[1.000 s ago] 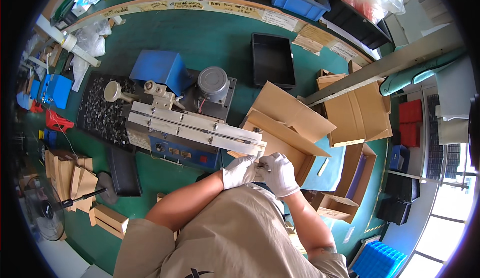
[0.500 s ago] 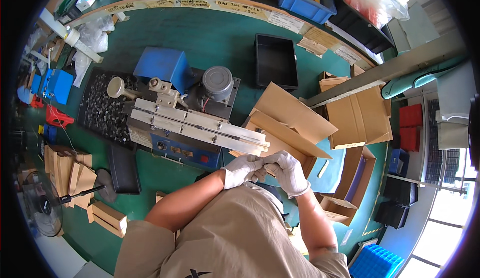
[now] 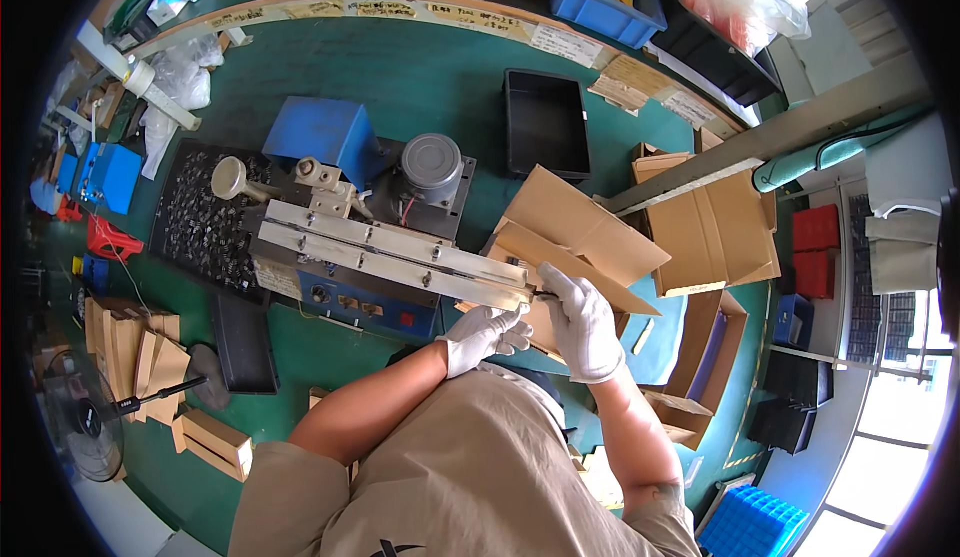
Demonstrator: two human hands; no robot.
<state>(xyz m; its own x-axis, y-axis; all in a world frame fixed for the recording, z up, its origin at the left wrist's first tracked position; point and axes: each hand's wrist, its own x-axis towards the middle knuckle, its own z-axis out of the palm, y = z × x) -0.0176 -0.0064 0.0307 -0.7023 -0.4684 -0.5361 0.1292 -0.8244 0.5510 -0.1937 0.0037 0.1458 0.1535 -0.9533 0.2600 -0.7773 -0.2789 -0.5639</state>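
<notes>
A long pale metal twin-rail track slants across a blue benchtop machine and ends in front of me. My right hand, in a white glove, is at the track's right end, thumb and forefinger pinched together. Whatever is between those fingertips is small and dark, too small to name. Just below the same end is my left hand, also gloved, its fingers loosely bent and apart from the thumb. The thumb is close to the track's underside; I see nothing held in that hand.
A black tray of small dark parts lies left of the machine. An empty black bin stands behind. Open cardboard boxes and a long carton are on the right; folded cartons and a fan are left.
My hands have parted from being together below the track's end. The right hand has risen to the end of the track; the left stays nearly in place, fingers looser. The view shifted slightly.
</notes>
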